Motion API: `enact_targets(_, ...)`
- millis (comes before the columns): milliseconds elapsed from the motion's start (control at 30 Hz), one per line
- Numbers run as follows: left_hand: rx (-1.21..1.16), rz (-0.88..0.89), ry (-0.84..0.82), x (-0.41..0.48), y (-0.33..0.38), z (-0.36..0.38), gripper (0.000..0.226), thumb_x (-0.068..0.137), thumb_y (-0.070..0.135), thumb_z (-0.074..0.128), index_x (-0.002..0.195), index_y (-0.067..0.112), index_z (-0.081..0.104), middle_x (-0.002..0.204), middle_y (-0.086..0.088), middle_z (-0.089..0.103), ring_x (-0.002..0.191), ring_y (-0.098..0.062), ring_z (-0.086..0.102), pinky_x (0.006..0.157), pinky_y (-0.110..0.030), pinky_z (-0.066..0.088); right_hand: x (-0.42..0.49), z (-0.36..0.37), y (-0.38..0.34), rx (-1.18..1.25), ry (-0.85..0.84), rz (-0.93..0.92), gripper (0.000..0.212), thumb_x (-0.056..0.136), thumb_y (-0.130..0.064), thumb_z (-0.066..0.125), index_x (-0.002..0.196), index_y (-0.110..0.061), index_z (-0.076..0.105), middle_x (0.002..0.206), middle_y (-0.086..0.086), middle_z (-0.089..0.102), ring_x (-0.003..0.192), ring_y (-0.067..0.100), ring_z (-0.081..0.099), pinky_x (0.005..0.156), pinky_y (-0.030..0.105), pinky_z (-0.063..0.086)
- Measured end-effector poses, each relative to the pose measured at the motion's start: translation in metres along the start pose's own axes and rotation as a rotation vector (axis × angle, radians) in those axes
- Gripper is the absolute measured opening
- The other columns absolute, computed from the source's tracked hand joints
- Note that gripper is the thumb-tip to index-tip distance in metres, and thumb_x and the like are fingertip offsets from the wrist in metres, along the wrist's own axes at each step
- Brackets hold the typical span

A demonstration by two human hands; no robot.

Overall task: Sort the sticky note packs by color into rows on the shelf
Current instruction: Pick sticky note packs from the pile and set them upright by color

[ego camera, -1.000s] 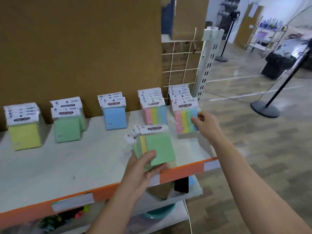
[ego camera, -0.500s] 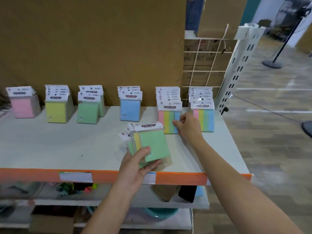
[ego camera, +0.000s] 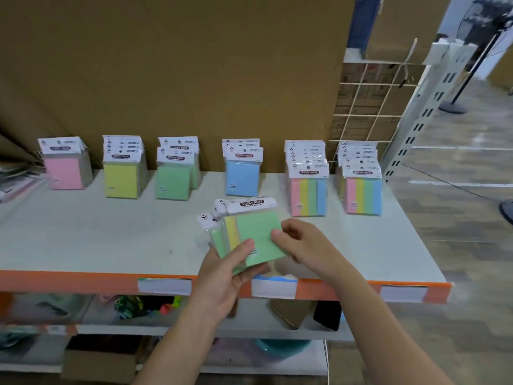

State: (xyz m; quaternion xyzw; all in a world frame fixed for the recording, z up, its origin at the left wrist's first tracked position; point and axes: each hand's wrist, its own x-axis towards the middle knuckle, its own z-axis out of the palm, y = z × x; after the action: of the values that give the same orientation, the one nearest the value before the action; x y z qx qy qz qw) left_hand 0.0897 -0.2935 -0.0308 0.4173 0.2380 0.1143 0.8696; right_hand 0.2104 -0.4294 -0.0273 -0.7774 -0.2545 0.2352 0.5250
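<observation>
My left hand [ego camera: 224, 276] holds a fanned stack of sticky note packs [ego camera: 255, 232] over the front of the white shelf [ego camera: 111, 240]; a green pack lies on top, with yellow and green ones behind. My right hand [ego camera: 302, 243] pinches the right edge of the top green pack. Along the back of the shelf stand rows of packs: pink [ego camera: 65, 168], yellow [ego camera: 122, 170], green [ego camera: 175, 173], blue [ego camera: 243, 170], and two multicolour rows [ego camera: 308, 190] [ego camera: 362, 190].
A brown cardboard panel [ego camera: 180, 65] backs the shelf, with a wire grid [ego camera: 372, 104] and a white slotted upright [ego camera: 422, 115] at the right. The shelf's orange front edge [ego camera: 69, 282] carries white labels. Lower shelves hold mixed items. Open floor lies to the right.
My right hand has left the multicolour row at the back and come to the stack, now pinching the top green pack. The view has shifted left and closer.
</observation>
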Motion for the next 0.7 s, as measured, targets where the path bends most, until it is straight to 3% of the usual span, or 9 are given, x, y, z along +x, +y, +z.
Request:
enact_targets(100, 0.015, 0.008, -0.029, -0.001, 0.023, -0.027, 0.051, 0.077, 0.021, 0.07, 0.126, 0.008, 0.06, 0.114, -0.017, 0.072, 0.102, -0.033, 0.071, 0.073, -0.044, 0.062, 0.005, 0.03, -0.011, 0.042, 0.019, -0.024, 0.014, 0.093, -0.026, 0.068, 0.092, -0.012, 0.069, 0.065, -0.013, 0.057, 0.057, 0.002, 0.047, 0.055, 0.015, 0.038)
enact_targets(200, -0.031, -0.023, -0.001, 0.001, 0.048, -0.061, 0.044, 0.085, 0.019, 0.066, 0.126, 0.008, 0.057, 0.112, -0.018, 0.072, 0.099, -0.032, 0.072, 0.067, -0.04, 0.061, 0.018, 0.06, -0.019, 0.181, 0.058, 0.052, 0.026, 0.095, -0.026, 0.065, 0.09, 0.0, 0.063, 0.056, -0.008, 0.041, 0.053, 0.008, 0.035, 0.049, 0.02, 0.029)
enact_targets(300, -0.001, -0.022, 0.034, 0.005, 0.069, -0.099, 0.037, 0.091, 0.005, 0.062, 0.127, 0.006, 0.055, 0.115, -0.02, 0.071, 0.102, -0.035, 0.07, 0.068, -0.038, 0.061, 0.035, 0.091, -0.033, 0.216, 0.082, 0.07, 0.021, 0.096, -0.029, 0.064, 0.083, -0.012, 0.068, 0.062, 0.0, 0.051, 0.054, 0.009, 0.041, 0.047, 0.019, 0.032)
enact_targets(367, -0.004, -0.028, 0.106, 0.006, 0.082, -0.126, 0.037, 0.089, 0.003, 0.065, 0.125, 0.003, 0.056, 0.12, -0.024, 0.066, 0.108, -0.039, 0.066, 0.068, -0.039, 0.061, 0.055, 0.109, -0.044, 0.174, 0.123, 0.048, 0.023, 0.095, -0.029, 0.065, 0.073, -0.024, 0.066, 0.061, -0.008, 0.058, 0.055, 0.006, 0.049, 0.05, 0.02, 0.038)
enact_targets(500, -0.021, -0.02, 0.171, 0.005, 0.105, -0.174, 0.029, 0.088, 0.001, 0.066, 0.116, 0.001, 0.058, 0.123, -0.026, 0.063, 0.112, -0.039, 0.064, 0.069, -0.038, 0.061, 0.113, 0.143, -0.058, 0.046, 0.272, 0.011, 0.015, 0.091, -0.021, 0.069, 0.082, -0.01, 0.064, 0.066, -0.005, 0.054, 0.061, 0.013, 0.048, 0.055, 0.027, 0.044)
enact_targets(600, -0.028, 0.002, 0.15, 0.003, 0.116, -0.195, 0.037, 0.088, 0.001, 0.067, 0.123, 0.005, 0.056, 0.123, -0.022, 0.064, 0.116, -0.039, 0.062, 0.071, -0.039, 0.061, 0.148, 0.169, -0.062, -0.126, 0.343, 0.029, 0.02, 0.088, -0.022, 0.071, 0.08, -0.017, 0.053, 0.071, -0.008, 0.052, 0.066, 0.011, 0.051, 0.058, 0.025, 0.042)
enact_targets(700, -0.012, 0.023, 0.117, -0.001, 0.121, -0.204, 0.036, 0.089, 0.0, 0.065, 0.123, 0.011, 0.059, 0.114, -0.015, 0.072, 0.108, -0.034, 0.068, 0.07, -0.037, 0.061, 0.166, 0.185, -0.061, -0.286, 0.386, 0.051, 0.023, 0.088, -0.026, 0.069, 0.09, -0.016, 0.048, 0.078, -0.008, 0.053, 0.075, 0.014, 0.053, 0.058, 0.026, 0.038)
